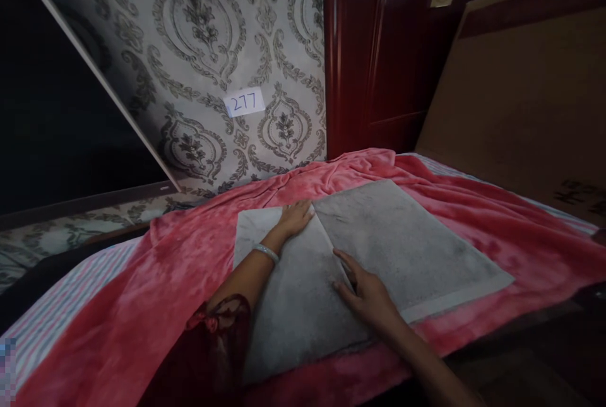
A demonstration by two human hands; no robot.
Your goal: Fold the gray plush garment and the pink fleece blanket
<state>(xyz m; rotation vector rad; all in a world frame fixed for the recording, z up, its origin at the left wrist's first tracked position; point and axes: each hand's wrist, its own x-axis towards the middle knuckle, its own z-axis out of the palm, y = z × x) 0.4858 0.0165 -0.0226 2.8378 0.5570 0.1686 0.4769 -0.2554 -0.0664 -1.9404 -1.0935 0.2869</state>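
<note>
A grey towel [411, 249] lies on the bed, with its left part forming a separate flap whose pale edge runs diagonally down the middle. My left hand [297, 216] rests flat on the flap near its top corner, fingers stretched out beside that edge. A silver bangle [266, 252] circles my left wrist. Lower along the same edge is my right hand [362, 290], its thumb over the flap and its fingers across the edge, with a gap between them. Part of the flap's edge is hidden by the right hand.
A pink blanket [189, 255] spreads under the towel over a striped sheet [80, 287]. Behind stand a patterned wall with a "277" paper [245, 102] and a dark red wooden panel [374, 47]. A cardboard box [530, 79] is at right, a dark screen [66, 98] at left.
</note>
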